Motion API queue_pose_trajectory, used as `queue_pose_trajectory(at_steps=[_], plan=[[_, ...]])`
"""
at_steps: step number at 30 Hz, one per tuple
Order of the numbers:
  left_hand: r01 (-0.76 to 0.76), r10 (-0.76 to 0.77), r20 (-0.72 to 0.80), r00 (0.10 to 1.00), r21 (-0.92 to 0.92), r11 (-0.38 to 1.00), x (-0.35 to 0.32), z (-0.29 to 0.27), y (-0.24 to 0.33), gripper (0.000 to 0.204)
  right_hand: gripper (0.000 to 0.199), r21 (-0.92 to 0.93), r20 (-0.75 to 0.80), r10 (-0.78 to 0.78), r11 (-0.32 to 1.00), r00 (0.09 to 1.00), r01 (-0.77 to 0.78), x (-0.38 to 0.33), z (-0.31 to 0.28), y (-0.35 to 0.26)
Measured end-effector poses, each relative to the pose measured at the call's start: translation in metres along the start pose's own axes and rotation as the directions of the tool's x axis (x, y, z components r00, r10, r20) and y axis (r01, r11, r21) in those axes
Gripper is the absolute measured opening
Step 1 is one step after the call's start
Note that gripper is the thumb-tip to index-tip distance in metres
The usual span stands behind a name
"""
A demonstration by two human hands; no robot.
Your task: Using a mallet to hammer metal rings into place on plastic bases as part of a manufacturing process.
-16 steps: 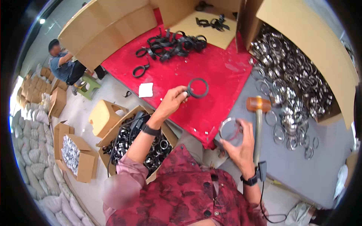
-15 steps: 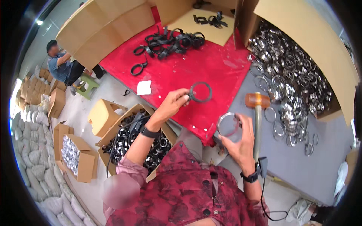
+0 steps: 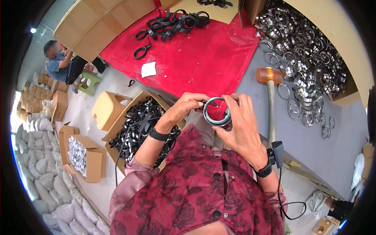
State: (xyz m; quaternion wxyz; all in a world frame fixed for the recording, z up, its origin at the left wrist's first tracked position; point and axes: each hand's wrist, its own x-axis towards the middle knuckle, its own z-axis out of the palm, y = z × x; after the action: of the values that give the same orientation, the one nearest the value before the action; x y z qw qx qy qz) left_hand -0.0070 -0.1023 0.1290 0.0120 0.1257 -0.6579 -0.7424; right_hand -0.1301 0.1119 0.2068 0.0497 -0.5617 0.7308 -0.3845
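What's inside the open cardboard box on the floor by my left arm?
The cardboard box holds a heap of black rings. The left forearm covers part of the heap, and the box's bottom is hidden.

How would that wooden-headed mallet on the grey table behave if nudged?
The mallet looks top-heavy: a thick rounded head on a long thin handle. Its head would probably roll or pivot. It seems rigid and lies flat on the grey table, so tipping is unlikely.
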Motion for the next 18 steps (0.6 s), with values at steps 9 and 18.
queue_pose_trajectory(at_steps=[9, 18], plan=[[-0.064, 0.062, -0.020, 0.998, -0.091, 0.994, -0.004, -0.004, -0.018, 0.045, 0.067, -0.065, 0.050, -0.007, 0.998, 0.999, 0.010, 0.001, 0.003, -0.016], [-0.094, 0.093, -0.018, 0.995, -0.080, 0.992, -0.007, 0.000, -0.024, 0.046, 0.066, -0.084, 0.050, 0.023, 0.996, 0.998, -0.019, -0.002, 0.009, -0.017]])
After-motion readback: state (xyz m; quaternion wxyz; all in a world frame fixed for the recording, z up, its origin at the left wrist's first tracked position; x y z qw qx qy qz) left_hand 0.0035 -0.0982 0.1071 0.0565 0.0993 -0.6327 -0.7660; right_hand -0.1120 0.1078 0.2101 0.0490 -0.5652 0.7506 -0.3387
